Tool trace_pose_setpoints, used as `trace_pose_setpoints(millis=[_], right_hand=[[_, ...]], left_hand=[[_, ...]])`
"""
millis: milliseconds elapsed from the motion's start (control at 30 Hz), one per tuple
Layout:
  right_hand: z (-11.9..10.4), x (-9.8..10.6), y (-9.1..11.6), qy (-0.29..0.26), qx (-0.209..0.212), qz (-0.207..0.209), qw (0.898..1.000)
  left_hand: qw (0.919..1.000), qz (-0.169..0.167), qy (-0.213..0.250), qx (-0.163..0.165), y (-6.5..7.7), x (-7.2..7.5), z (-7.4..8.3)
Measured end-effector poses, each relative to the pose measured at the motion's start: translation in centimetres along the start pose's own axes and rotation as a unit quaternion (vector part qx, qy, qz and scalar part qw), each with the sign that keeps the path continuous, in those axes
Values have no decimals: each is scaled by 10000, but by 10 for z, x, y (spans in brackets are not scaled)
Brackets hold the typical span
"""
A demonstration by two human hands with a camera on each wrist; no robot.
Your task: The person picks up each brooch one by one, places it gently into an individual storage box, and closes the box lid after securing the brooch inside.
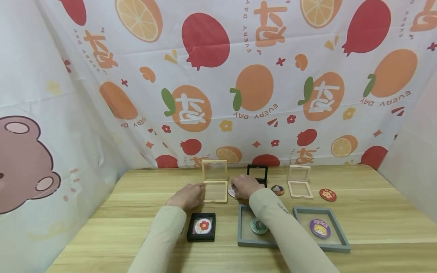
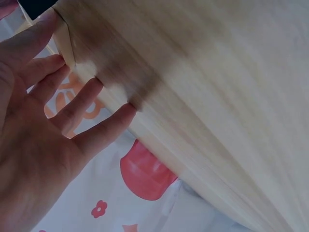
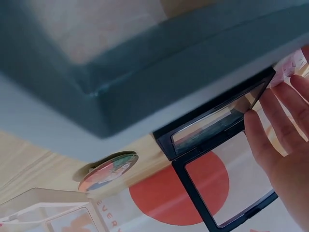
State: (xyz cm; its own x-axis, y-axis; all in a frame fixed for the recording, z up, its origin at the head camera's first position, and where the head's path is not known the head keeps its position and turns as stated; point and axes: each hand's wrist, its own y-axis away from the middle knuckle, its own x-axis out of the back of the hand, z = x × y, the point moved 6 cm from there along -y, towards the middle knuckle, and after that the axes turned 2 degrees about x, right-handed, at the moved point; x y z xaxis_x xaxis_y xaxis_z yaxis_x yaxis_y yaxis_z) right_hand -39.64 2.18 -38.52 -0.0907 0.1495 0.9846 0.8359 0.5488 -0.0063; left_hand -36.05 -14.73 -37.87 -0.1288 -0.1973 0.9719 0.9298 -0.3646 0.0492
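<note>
My left hand [image 1: 190,196] reaches the left edge of a light wooden display frame [image 1: 215,201], which stands unfolded with its upper half upright. Its fingers are stretched out in the left wrist view, with the thumb and index fingertips at the frame's corner [image 2: 63,38]. Just right of that frame, my right hand [image 1: 246,185] pinches a round pinkish badge [image 1: 231,191], partly hidden by the fingers. The badge [image 3: 289,67] shows at the fingertips in the right wrist view. Close beside this hand an unfolded black display frame [image 1: 257,172] stands, partly covered by it.
A black frame [image 1: 201,239] with a flower badge lies in front. Two grey frames [image 1: 241,227] [image 1: 341,235] hold badges, the nearer one partly under my right sleeve. Farther right are a colourful badge [image 1: 277,190], a pale unfolded frame [image 1: 300,196] and a red badge [image 1: 328,195].
</note>
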Motion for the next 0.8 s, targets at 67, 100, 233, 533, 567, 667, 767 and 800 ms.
trace_pose_setpoints(millis=[67,100,233,533,567,667,767,800], right_hand=[[0,0,-1,7,8,-29,10000],[-1,-1,-1,40,32,-45,10000],[-4,0,-1,609,300,-3,9977],[-6,11,0,753,773,364,9935],[-6,11,0,708,768,345,9939],[-8,12,-1,593,767,305,9948],[-9,12,-1,566,779,270,9950],[-9,13,-1,590,795,267,9947]], left_hand=[[10000,-30,22,17,0,0,-1],[10000,-44,31,26,-1,0,-2],[9999,-51,101,98,0,0,-2],[9998,-11,125,154,3,3,-1],[9998,3,140,149,3,4,0],[9998,30,146,120,3,4,0],[9998,28,153,115,3,4,0],[9998,20,155,119,3,4,0]])
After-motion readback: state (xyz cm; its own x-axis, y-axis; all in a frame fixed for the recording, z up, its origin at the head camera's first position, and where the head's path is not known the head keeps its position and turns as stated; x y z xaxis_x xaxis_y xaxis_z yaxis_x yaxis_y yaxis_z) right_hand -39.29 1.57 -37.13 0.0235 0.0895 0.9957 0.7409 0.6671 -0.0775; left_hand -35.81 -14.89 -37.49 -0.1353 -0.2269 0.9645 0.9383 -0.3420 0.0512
